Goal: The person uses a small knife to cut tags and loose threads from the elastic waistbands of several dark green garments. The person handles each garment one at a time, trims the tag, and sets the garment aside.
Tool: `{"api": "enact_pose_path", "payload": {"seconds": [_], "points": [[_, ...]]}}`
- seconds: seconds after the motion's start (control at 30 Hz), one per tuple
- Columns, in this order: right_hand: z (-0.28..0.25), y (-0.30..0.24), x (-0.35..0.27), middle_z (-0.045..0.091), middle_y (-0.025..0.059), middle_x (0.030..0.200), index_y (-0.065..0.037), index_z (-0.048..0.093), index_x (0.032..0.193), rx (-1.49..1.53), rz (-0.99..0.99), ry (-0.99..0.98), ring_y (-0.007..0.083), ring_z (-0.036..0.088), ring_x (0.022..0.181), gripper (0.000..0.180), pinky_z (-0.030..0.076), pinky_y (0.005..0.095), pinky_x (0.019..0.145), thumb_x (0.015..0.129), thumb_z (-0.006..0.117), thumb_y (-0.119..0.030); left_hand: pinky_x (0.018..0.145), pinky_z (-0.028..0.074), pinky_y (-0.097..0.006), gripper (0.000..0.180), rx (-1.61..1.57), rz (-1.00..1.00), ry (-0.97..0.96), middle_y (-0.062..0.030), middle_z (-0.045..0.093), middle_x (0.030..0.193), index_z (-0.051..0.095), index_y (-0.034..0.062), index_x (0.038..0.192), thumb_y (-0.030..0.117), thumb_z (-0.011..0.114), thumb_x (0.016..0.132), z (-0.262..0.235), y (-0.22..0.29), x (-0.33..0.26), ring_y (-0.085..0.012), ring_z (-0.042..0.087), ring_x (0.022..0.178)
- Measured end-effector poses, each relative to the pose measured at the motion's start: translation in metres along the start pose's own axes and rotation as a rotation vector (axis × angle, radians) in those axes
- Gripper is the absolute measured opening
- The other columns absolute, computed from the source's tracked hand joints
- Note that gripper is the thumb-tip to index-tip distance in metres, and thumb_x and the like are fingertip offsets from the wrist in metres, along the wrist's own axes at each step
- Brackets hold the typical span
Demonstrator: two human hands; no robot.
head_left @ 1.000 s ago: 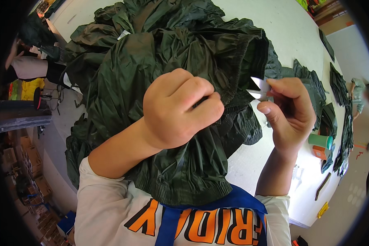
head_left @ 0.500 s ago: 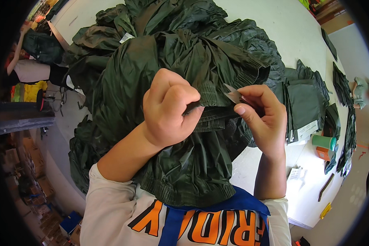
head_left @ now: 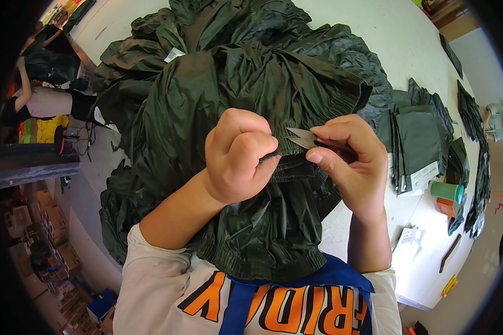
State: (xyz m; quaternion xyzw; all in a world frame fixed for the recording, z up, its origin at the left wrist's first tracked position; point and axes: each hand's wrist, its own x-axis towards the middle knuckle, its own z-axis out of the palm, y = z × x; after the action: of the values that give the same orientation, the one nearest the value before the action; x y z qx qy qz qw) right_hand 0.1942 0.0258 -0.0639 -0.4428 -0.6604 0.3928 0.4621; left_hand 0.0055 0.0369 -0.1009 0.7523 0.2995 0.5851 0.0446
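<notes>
My right hand [head_left: 355,159] is closed around a pair of thread snips [head_left: 303,138], its two pointed blades parted and directed left. My left hand [head_left: 237,153] is closed in a pinch at the gathered elastic edge of a dark green garment [head_left: 190,106]. The fingertips press together there, and any loose thread between them is too fine to make out. Just right of that pinch, the blade tips hover over the ribbed band. Part of the garment drapes down in front of me, its lower elastic hem [head_left: 262,265] against my blue apron strap.
More crumpled dark green garments [head_left: 235,19] pile up behind on the white table [head_left: 397,39]. Folded dark pieces [head_left: 416,142] lie to the right, near a green cylinder [head_left: 447,191] and an orange box [head_left: 446,207]. At far left a person [head_left: 50,100] handles dark cloth.
The snips have moved left toward my left hand, and their blades now point left over the elastic band. My left hand has shifted slightly right and down, still pinched.
</notes>
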Motion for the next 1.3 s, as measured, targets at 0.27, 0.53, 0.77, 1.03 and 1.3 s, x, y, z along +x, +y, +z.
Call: {"api": "enact_pose_path", "payload": {"seconds": [0.27,0.53,0.77,1.03,1.3], "points": [[-0.004,0.004,0.000,0.058,0.0031,0.080,0.001,0.065,0.085,-0.020,-0.024,-0.009,0.0066,0.051,0.066,0.021,0.040,0.0190,0.055,0.069,0.079,-0.005,0.048,0.042,-0.029,0.034,-0.001,0.019,0.019,-0.0077,0.053,0.079,0.055,0.0054,0.078,-0.009,0.070,0.050,0.002,0.000,0.004,-0.0210,0.053,0.060],[-0.017,-0.004,0.004,0.055,-0.0004,0.079,0.000,0.065,0.088,-0.009,0.070,-0.035,0.0040,0.046,0.064,0.028,0.036,0.0177,0.055,0.066,0.082,-0.007,0.045,0.040,-0.027,0.032,0.007,0.036,0.020,-0.0053,0.052,0.075,0.056,0.0058,0.075,-0.010,0.069,0.050,0.003,0.001,0.004,-0.0182,0.052,0.057],[-0.003,-0.002,-0.017,0.054,0.0005,0.076,0.000,0.065,0.086,-0.025,0.067,0.065,0.0043,0.039,0.057,0.028,0.031,0.0186,0.050,0.066,0.082,-0.007,0.047,0.040,-0.030,0.033,0.045,0.119,-0.070,-0.0070,0.051,0.079,0.055,0.0055,0.079,-0.009,0.071,0.053,0.000,0.002,0.000,-0.0200,0.051,0.057],[0.003,0.002,-0.028,0.054,0.0013,0.074,0.000,0.065,0.084,-0.057,0.114,0.134,0.0054,0.041,0.057,0.024,0.032,0.0192,0.048,0.067,0.081,-0.006,0.041,0.033,-0.026,0.017,0.100,0.219,0.004,-0.0024,0.051,0.070,0.054,0.0079,0.065,0.001,0.068,0.058,0.009,0.000,-0.003,-0.0167,0.049,0.050],[0.005,0.014,-0.035,0.054,0.0027,0.078,0.000,0.064,0.085,0.207,0.166,0.231,0.0064,0.046,0.062,0.021,0.034,0.0185,0.052,0.070,0.079,-0.005,0.041,0.035,-0.027,0.017,0.065,0.209,0.015,-0.0033,0.051,0.070,0.054,0.0072,0.064,0.000,0.068,0.057,0.008,-0.001,-0.001,-0.0174,0.049,0.050]]}}
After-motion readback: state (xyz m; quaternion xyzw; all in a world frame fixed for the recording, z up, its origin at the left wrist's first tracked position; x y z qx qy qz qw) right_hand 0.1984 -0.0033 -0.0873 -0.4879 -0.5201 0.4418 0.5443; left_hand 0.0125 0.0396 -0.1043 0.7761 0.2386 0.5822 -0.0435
